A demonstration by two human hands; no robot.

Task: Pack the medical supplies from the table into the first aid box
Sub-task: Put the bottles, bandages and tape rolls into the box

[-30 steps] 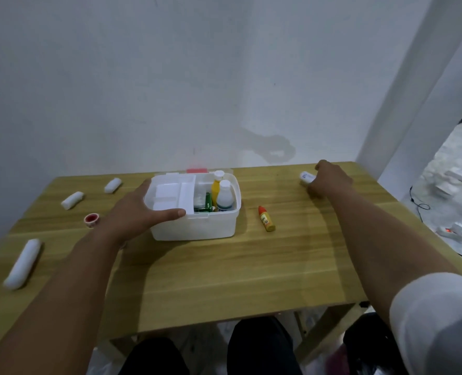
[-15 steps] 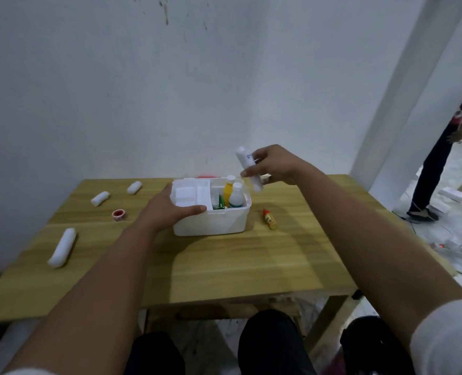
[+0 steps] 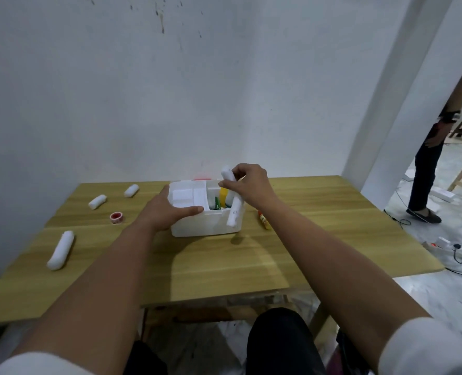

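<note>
Right hand (image 3: 247,185) has its grip pinched around a long white bandage roll (image 3: 233,199), fingers and thumb curled on the upper part, so the roll hangs steeply tilted over the right end of the first aid box (image 3: 205,226), its lower end in front of the box's near right corner. Left hand (image 3: 167,209) rests against the left side of the box, fingers along the far edge and thumb stretched across the near rim, holding nothing else. Inside the open white box stand a yellow bottle (image 3: 223,194) and something green (image 3: 216,203); a white tray fills its left part. On the wooden bench (image 3: 319,239) a small orange dropper bottle (image 3: 264,219) lies just right of the box. Left of it lie a red tape roll (image 3: 117,217), two short white rolls (image 3: 97,202) (image 3: 131,190) and a longer white roll (image 3: 60,249) near the left edge
</note>
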